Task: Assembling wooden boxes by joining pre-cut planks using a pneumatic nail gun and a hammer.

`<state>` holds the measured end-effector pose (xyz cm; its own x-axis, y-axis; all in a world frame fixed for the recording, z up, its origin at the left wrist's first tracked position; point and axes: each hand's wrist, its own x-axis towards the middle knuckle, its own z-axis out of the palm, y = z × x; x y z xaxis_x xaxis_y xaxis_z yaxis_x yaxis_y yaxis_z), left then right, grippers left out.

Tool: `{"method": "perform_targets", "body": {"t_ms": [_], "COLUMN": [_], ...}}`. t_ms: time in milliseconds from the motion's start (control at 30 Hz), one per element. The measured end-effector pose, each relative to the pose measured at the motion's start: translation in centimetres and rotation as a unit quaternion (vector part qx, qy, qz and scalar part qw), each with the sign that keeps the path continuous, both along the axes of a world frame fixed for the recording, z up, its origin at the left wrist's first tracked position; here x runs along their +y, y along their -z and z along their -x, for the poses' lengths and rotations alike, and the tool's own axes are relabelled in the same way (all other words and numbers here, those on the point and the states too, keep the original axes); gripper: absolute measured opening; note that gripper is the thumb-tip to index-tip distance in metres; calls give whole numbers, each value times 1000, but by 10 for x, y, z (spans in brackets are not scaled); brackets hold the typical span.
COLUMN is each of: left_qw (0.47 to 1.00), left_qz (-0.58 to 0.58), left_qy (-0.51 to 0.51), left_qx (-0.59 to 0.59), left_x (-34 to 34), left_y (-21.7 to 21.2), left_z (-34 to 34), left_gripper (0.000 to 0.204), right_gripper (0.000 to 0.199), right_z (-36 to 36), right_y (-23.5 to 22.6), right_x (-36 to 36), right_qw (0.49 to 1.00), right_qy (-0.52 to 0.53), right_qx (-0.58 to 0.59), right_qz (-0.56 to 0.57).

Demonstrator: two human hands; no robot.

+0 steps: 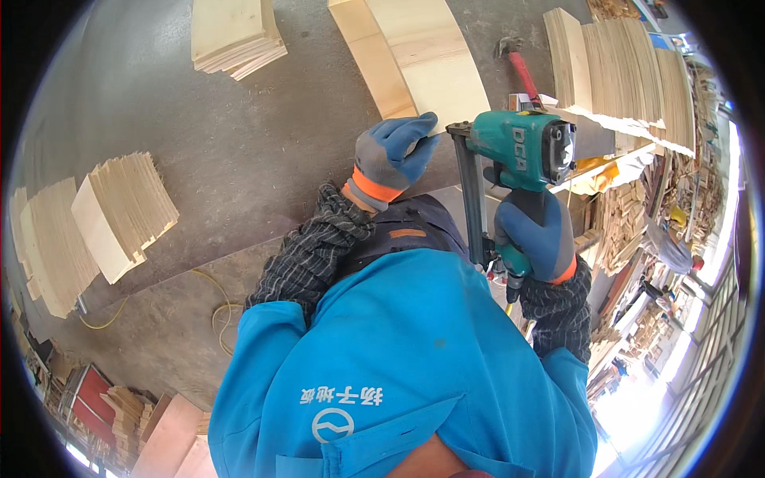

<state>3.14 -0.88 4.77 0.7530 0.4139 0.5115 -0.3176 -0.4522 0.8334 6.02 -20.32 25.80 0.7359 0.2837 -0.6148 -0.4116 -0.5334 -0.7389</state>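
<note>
In my right hand (542,235), in a blue and grey glove with an orange cuff, is a teal pneumatic nail gun (510,143). The fingers wrap round its dark handle, and its long grey magazine points down toward my body. The gun's nose is at the near right corner of a pale wooden board assembly (434,60), made of a wide panel with a narrower board along its left side. My left hand (390,159), gloved the same way, is closed at the assembly's near end, its fingertips against the edge. The thumb's contact is partly hidden.
A red-handled hammer (522,73) lies beyond the nail gun. Stacks of thin boards stand at the far right (621,68), far left (235,36) and left (127,211) of the grey worktable (263,143). A yellow hose (219,291) lies below the table's edge.
</note>
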Motion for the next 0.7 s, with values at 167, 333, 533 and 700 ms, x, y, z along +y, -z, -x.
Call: {"method": "perform_targets", "body": {"t_ms": [167, 333, 533, 700], "left_qw": [1000, 999, 999, 999], "left_qz": [3, 37, 40, 28], "left_qy": [8, 18, 20, 32], "left_qx": [5, -6, 2, 22], "left_x": [0, 1, 1, 1], "left_y": [5, 6, 4, 5], "left_z": [0, 0, 2, 2], "left_gripper": [25, 25, 24, 25], "right_gripper": [40, 44, 45, 45], "right_z": [-2, -6, -8, -11], "right_y": [6, 12, 17, 18], "right_x": [-1, -7, -11, -11], "right_qw": [999, 998, 995, 996], "right_qy": [-23, -50, -75, -77], "right_qx": [19, 1, -3, -6], "right_qz": [-15, 47, 59, 50]}}
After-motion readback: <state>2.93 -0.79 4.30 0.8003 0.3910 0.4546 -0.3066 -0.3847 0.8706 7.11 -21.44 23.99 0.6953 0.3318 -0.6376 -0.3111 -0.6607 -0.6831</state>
